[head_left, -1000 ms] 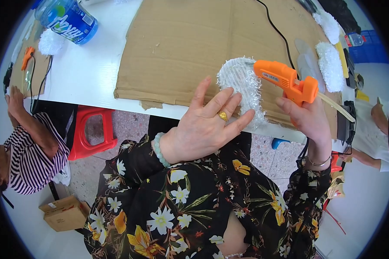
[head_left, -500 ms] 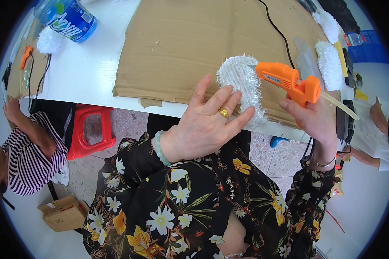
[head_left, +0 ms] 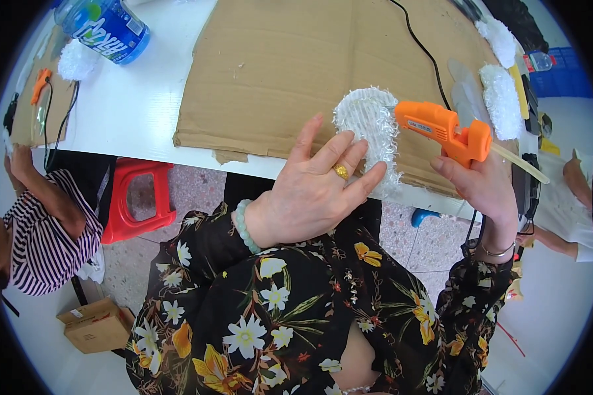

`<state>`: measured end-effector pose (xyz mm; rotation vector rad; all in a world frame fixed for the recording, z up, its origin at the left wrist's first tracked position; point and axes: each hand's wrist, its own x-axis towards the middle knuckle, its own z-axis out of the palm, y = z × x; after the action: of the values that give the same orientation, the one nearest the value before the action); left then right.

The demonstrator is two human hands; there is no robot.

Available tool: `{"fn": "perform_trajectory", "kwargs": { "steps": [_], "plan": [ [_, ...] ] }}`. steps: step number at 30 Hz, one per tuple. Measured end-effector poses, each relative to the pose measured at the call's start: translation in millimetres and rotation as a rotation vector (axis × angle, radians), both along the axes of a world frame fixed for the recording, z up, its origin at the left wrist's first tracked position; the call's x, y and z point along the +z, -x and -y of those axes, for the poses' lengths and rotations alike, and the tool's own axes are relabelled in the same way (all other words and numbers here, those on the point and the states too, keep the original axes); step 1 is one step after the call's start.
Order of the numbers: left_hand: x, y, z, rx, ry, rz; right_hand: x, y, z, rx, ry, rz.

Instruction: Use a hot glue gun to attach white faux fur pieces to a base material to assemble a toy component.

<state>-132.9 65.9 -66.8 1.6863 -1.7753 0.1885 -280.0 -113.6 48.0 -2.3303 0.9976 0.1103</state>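
An orange hot glue gun (head_left: pixel 435 126) with a pale glue stick out of its back is in my right hand (head_left: pixel 484 187), closed around the grip. Its nozzle meets the right edge of a white, shaggy-edged fabric piece (head_left: pixel 370 118), an insole-like oval with a ribbed face turned up. My left hand (head_left: pixel 316 178) rests at the near left side of that piece, fingers stretched and spread, fingertips on or by its edge. Part of the piece's near end is hidden behind this hand.
Under the work lies a brown cardboard sheet (head_left: pixel 263 72) on a white table (head_left: pixel 138 99). A black cord (head_left: pixel 425 46) crosses it. White fluffy pieces (head_left: pixel 501 102) and clear flat shapes (head_left: pixel 464 89) lie at right, a blue-labelled bottle (head_left: pixel 109 33) at far left. Co-workers sit on both sides.
The glue gun and my right hand have shifted slightly right and down, the nozzle moving along the piece's edge. The left hand has stayed nearly still.
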Motion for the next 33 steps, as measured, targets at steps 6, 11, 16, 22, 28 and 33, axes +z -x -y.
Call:
{"fn": "perform_trajectory", "kwargs": {
  "steps": [6,11,16,22,28,33],
  "plan": [
    [1,-1,-1,-0.004,-0.003,-0.005,3,-4,0,-0.003,-0.022,-0.006],
    [2,-2,-2,-0.017,-0.020,0.004,-3,-14,-1,-0.014,0.057,-0.045],
    [1,-2,-1,-0.024,-0.020,-0.002,-10,-8,5,-0.007,-0.139,0.146],
    [7,1,1,-0.006,-0.060,0.023,-1,8,7,-0.049,-0.370,0.612],
    [26,-3,10,0.015,-0.151,0.062,-40,-17,-21,-0.299,-0.605,0.900],
    [31,-5,5,0.047,-0.189,0.137,-74,-34,-39,-0.406,-0.934,1.128]
  ]
}}
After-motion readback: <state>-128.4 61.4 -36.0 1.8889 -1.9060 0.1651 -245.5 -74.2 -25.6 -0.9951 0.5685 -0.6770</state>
